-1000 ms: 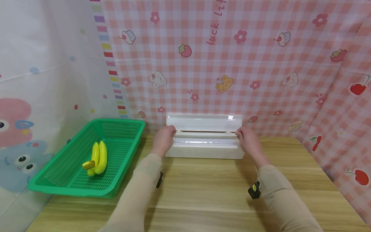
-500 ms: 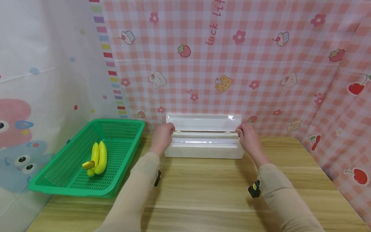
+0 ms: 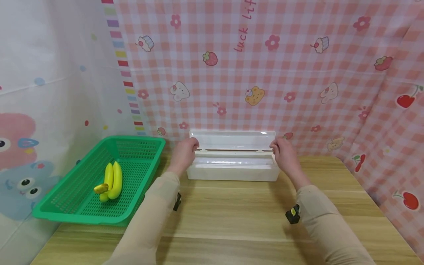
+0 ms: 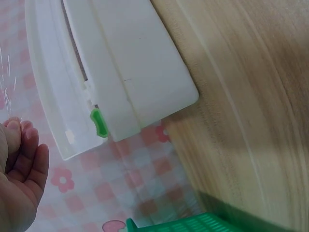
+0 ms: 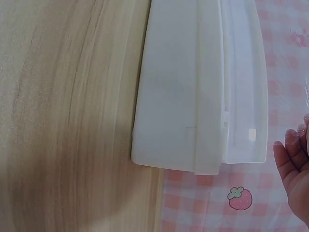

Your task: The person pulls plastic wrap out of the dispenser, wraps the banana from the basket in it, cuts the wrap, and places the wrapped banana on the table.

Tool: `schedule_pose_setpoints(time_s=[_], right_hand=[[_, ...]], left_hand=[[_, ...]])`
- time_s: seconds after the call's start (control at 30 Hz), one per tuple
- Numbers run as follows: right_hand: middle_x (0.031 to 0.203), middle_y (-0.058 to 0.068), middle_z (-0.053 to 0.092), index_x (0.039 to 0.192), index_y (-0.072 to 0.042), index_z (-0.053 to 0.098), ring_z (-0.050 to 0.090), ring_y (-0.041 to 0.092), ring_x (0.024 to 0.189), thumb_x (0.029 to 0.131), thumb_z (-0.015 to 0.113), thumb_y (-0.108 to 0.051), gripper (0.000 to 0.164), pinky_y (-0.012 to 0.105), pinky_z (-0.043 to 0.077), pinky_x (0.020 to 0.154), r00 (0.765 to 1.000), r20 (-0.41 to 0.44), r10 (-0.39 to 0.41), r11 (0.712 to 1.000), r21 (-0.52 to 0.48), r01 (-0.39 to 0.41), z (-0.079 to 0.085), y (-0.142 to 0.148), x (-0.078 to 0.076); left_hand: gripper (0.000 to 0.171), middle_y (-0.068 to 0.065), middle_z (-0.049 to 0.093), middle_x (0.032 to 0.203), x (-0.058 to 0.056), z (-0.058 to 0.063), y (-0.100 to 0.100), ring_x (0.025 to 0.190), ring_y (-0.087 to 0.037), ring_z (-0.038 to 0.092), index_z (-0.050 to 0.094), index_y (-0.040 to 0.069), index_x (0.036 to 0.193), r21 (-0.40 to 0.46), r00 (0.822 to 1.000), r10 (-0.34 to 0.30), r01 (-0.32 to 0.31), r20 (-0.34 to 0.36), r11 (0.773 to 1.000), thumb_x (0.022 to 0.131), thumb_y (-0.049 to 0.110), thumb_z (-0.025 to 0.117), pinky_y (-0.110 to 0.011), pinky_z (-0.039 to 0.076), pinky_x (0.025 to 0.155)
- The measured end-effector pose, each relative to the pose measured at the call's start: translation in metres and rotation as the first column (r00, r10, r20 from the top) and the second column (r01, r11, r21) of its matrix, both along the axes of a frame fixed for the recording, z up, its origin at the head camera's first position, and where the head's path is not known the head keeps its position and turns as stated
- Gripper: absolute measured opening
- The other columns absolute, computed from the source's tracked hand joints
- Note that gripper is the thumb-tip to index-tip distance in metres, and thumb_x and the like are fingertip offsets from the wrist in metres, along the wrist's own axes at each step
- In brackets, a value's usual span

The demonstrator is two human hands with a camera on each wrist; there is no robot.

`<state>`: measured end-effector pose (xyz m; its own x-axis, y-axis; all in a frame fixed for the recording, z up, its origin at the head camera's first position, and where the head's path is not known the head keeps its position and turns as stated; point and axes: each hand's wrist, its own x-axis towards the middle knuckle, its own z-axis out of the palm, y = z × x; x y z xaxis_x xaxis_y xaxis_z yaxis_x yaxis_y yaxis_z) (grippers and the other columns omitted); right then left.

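Left hand (image 3: 184,154) and right hand (image 3: 285,156) sit slightly higher than a second ago, each pinching clear film (image 4: 8,79) by an end of the open-lidded white dispenser (image 3: 233,174) on the table (image 3: 228,221), so film is apparently being drawn out.

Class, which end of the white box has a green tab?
On the white box, the end by the left hand, nearer the green basket: a green tab sits there; none shows at the end by the right hand.

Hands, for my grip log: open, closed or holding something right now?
Left hand: closed, pinching clear plastic film.
Right hand: closed, also pinching clear plastic film.
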<state>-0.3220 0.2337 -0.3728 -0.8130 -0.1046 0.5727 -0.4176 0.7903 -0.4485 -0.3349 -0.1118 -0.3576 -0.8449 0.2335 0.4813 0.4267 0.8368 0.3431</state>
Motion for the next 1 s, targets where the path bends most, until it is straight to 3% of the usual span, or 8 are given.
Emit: schedule_pose_setpoints(time_s=[0.27, 0.83, 1.0], right_hand=[[0.078, 0.013, 0.052, 0.09, 0.001, 0.057, 0.05, 0.028, 0.075, 0.094, 0.05, -0.007, 0.011, 0.044, 0.043, 0.07, 1.0, -0.027, 0.0, 1.0, -0.002, 0.0, 0.007, 0.0, 0.002], [0.083, 0.019, 0.056, 0.086, 0.002, 0.058, 0.051, 0.035, 0.085, 0.09, 0.052, 0.003, 0.006, 0.048, 0.041, 0.078, 0.99, -0.14, 0.018, 0.999, -0.042, -0.024, 0.021, 0.001, 0.007], [0.082, 0.018, 0.053, 0.087, 0.003, 0.056, 0.05, 0.033, 0.082, 0.093, 0.05, -0.002, 0.01, 0.047, 0.041, 0.074, 0.992, -0.121, 0.029, 0.999, -0.029, -0.033, 0.029, 0.001, 0.008]], left_hand=[[0.013, -0.008, 0.064, 0.088, 0.001, 0.008, -0.003, 0.084, -0.025, 0.06, 0.063, 0.004, 0.088, 0.0, 0.999, -0.024, 0.024, -0.024, 1.0, 0.082, -0.007, 0.06, -0.037, 0.049, 0.077], [0.014, -0.006, 0.065, 0.088, 0.004, 0.024, -0.002, 0.081, -0.023, 0.06, 0.063, 0.006, 0.089, 0.002, 0.998, -0.013, 0.013, -0.054, 1.0, 0.083, -0.007, 0.06, -0.035, 0.05, 0.076], [0.015, -0.006, 0.065, 0.088, 0.006, 0.031, -0.003, 0.083, -0.022, 0.06, 0.063, 0.006, 0.088, 0.009, 0.997, -0.018, 0.019, -0.075, 1.0, 0.082, -0.008, 0.06, -0.035, 0.05, 0.076]])
